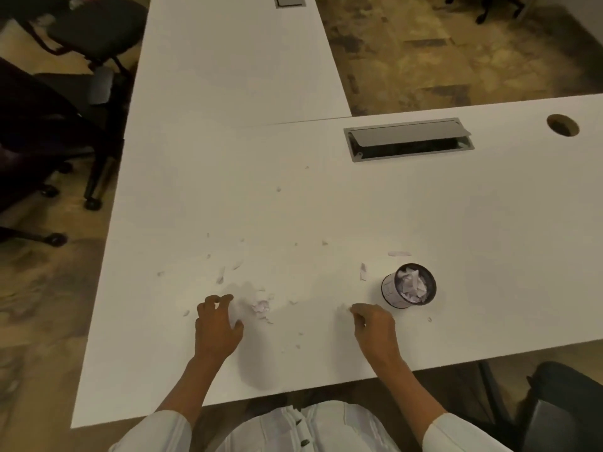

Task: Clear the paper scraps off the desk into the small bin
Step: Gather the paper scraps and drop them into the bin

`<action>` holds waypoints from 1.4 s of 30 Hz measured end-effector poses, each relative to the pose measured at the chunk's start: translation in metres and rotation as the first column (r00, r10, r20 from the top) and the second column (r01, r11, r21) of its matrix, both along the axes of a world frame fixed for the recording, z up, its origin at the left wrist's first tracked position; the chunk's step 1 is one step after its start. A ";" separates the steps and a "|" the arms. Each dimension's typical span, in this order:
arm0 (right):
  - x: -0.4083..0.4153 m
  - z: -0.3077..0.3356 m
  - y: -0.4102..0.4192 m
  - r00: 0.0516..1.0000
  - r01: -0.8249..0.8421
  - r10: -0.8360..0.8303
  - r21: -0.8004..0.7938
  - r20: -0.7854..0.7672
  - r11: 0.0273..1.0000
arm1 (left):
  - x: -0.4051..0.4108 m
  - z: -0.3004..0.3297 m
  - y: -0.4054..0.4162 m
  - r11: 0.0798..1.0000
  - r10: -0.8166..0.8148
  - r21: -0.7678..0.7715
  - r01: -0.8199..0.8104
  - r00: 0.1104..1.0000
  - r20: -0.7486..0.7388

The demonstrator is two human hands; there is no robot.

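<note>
A white desk (326, 197) is carrying scattered paper scraps (261, 307) (mostly near its front edge) and a small bin (408, 286), which is standing upright, stuffed with crumpled paper.

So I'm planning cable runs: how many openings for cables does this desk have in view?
3. A cable tray with its flap open at the back, a round hole to its right, and another tray at the top edge, partly cut off. Others may lie outside the picture.

Paper scraps (261, 307) lie scattered on the desk (489, 223); the small bin (409, 284) stands right of them.
</note>
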State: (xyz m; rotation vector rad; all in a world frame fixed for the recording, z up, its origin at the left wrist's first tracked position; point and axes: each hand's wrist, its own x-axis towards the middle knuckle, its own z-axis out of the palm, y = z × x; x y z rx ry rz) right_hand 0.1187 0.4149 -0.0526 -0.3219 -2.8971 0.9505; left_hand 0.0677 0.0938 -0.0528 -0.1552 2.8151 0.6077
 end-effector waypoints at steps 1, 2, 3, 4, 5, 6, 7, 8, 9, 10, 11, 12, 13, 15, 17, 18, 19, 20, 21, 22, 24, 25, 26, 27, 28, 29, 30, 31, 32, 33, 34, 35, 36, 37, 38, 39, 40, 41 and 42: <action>-0.007 0.015 -0.005 0.998 0.039 -0.042 -0.058 -0.049 0.998 | 0.004 -0.001 -0.006 1.000 0.015 0.009 -0.015 1.000 0.003; -0.013 0.031 -0.007 0.991 0.085 -0.097 -0.125 -0.092 0.988 | 0.007 -0.003 -0.011 1.000 0.023 0.018 -0.023 1.000 0.004; -0.018 0.047 -0.005 0.979 0.135 -0.160 -0.181 -0.129 0.974 | 0.010 -0.005 -0.016 0.999 0.027 0.026 -0.027 1.000 0.007; -0.022 0.062 0.000 0.961 0.184 -0.222 -0.217 -0.165 0.959 | 0.012 -0.007 -0.019 0.999 0.033 0.030 -0.033 0.999 0.014; -0.025 0.076 0.009 0.938 0.232 -0.281 -0.236 -0.201 0.944 | 0.014 -0.008 -0.021 0.999 0.040 0.031 -0.040 0.999 0.023; -0.026 0.086 0.019 0.913 0.278 -0.335 -0.244 -0.234 0.929 | 0.015 -0.008 -0.023 0.998 0.047 0.032 -0.047 0.999 0.026; -0.027 0.094 0.031 0.886 0.322 -0.382 -0.245 -0.263 0.915 | 0.017 -0.009 -0.025 0.998 0.053 0.032 -0.054 0.998 0.023; -0.028 0.098 0.043 0.864 0.361 -0.419 -0.239 -0.278 0.902 | 0.018 -0.010 -0.026 0.998 0.060 0.029 -0.061 0.998 0.019; -0.028 0.100 0.054 0.852 0.392 -0.444 -0.224 -0.277 0.892 | 0.018 -0.010 -0.028 0.997 0.071 0.022 -0.071 0.997 0.019; -0.028 0.099 0.063 0.852 0.414 -0.455 -0.197 -0.259 0.889 | 0.019 -0.010 -0.030 0.997 0.082 0.012 -0.082 0.996 0.022; -0.029 0.095 0.070 0.864 0.423 -0.449 -0.154 -0.227 0.893 | 0.018 -0.009 -0.032 0.996 0.090 0.004 -0.090 0.996 0.022; -0.029 0.092 0.075 0.885 0.415 -0.427 -0.104 -0.187 0.904 | 0.018 -0.008 -0.034 0.995 0.098 -0.003 -0.097 0.995 0.015; -0.029 0.089 0.077 0.905 0.394 -0.399 -0.059 -0.150 0.917 | 0.017 -0.008 -0.037 0.994 0.105 -0.009 -0.105 0.994 0.009; -0.028 0.087 0.080 0.917 0.377 -0.377 -0.024 -0.127 0.926 | 0.014 -0.007 -0.044 0.992 0.125 -0.020 -0.125 0.992 0.005; -0.023 0.091 0.083 0.885 0.434 -0.439 -0.071 -0.152 0.898 | 0.013 -0.007 -0.054 0.988 0.149 -0.029 -0.149 0.989 0.004; -0.019 0.091 0.087 0.854 0.483 -0.494 -0.102 -0.166 0.870 | 0.014 -0.008 -0.058 0.987 0.160 -0.031 -0.160 0.987 0.005; -0.013 0.089 0.093 0.820 0.537 -0.548 -0.111 -0.167 0.836 | 0.015 -0.009 -0.062 0.985 0.170 -0.029 -0.170 0.985 0.007; -0.006 0.085 0.100 0.791 0.585 -0.593 -0.097 -0.148 0.805 | 0.017 -0.010 -0.065 0.983 0.180 -0.027 -0.180 0.984 0.011; 0.001 0.078 0.107 0.771 0.624 -0.628 -0.072 -0.105 0.778 | 0.019 -0.011 -0.067 0.982 0.189 -0.029 -0.188 0.982 0.015; 0.007 0.068 0.113 0.757 0.651 -0.653 -0.043 -0.036 0.758 | 0.020 -0.012 -0.068 0.981 0.193 -0.034 -0.192 0.981 0.020; 0.018 0.045 0.120 0.754 0.647 -0.643 0.018 0.133 0.762 | 0.022 -0.015 -0.066 0.980 0.195 -0.037 -0.194 0.980 0.034; 0.020 0.034 0.119 0.770 0.613 -0.606 0.035 0.201 0.790 | 0.022 -0.016 -0.065 0.982 0.186 -0.040 -0.185 0.982 0.036; 0.021 0.025 0.117 0.788 0.570 -0.563 0.049 0.251 0.820 | 0.021 -0.018 -0.062 0.984 0.172 -0.041 -0.171 0.984 0.039; 0.021 0.016 0.115 0.806 0.527 -0.522 0.065 0.278 0.847 | 0.020 -0.019 -0.058 0.987 0.157 -0.038 -0.155 0.987 0.040; 0.021 0.009 0.112 0.826 0.485 -0.489 0.088 0.280 0.870 | 0.018 -0.019 -0.055 0.989 0.143 -0.034 -0.141 0.989 0.041; 0.020 0.001 0.111 0.844 0.452 -0.465 0.114 0.266 0.885 | 0.017 -0.019 -0.052 0.991 0.132 -0.031 -0.131 0.990 0.040; 0.018 -0.005 0.111 0.855 0.434 -0.455 0.139 0.247 0.890 | 0.015 -0.019 -0.048 0.992 0.123 -0.031 -0.122 0.992 0.036; 0.017 -0.010 0.110 0.858 0.429 -0.457 0.161 0.234 0.889 | 0.013 -0.018 -0.046 0.993 0.113 -0.032 -0.112 0.993 0.029; 0.015 -0.014 0.110 0.855 0.433 -0.465 0.176 0.229 0.884 | 0.011 -0.018 -0.044 0.994 0.101 -0.032 -0.100 0.995 0.023; 0.013 -0.018 0.111 0.851 0.442 -0.475 0.183 0.226 0.878 | 0.009 -0.018 -0.042 0.996 0.088 -0.030 -0.087 0.996 0.018; 0.011 -0.019 0.111 0.843 0.456 -0.487 0.176 0.227 0.872 | 0.008 -0.017 -0.040 0.997 0.077 -0.026 -0.077 0.997 0.015; 0.011 -0.020 0.111 0.837 0.472 -0.498 0.161 0.226 0.867 | 0.007 -0.016 -0.039 0.997 0.070 -0.021 -0.070 0.997 0.010; 0.010 -0.018 0.109 0.833 0.491 -0.510 0.138 0.217 0.860 | 0.005 -0.015 -0.038 0.998 0.068 -0.016 -0.068 0.998 0.003; 0.009 -0.014 0.107 0.821 0.523 -0.533 0.104 0.206 0.846 | 0.004 -0.013 -0.036 0.998 0.069 -0.008 -0.070 0.998 -0.004; 0.008 -0.006 0.105 0.793 0.581 -0.578 0.048 0.191 0.813 | 0.002 -0.011 -0.033 0.997 0.072 0.003 -0.072 0.997 -0.018; 0.008 0.004 0.104 0.744 0.660 -0.647 -0.026 0.168 0.751 | 0.001 -0.008 -0.030 0.997 0.072 0.016 -0.072 0.997 -0.038; 0.006 0.017 0.102 0.685 0.729 -0.716 -0.103 0.135 0.677 | -0.002 -0.004 -0.026 0.997 0.070 0.031 -0.069 0.996 -0.061; 0.005 0.030 0.102 0.639 0.765 -0.765 -0.171 0.083 0.621 | -0.005 0.001 -0.021 0.997 0.065 0.045 -0.061 0.994 -0.086; 0.003 0.044 0.102 0.622 0.766 -0.783 -0.224 0.018 0.603 | -0.008 0.005 -0.015 0.997 0.053 0.057 -0.047 0.992 -0.110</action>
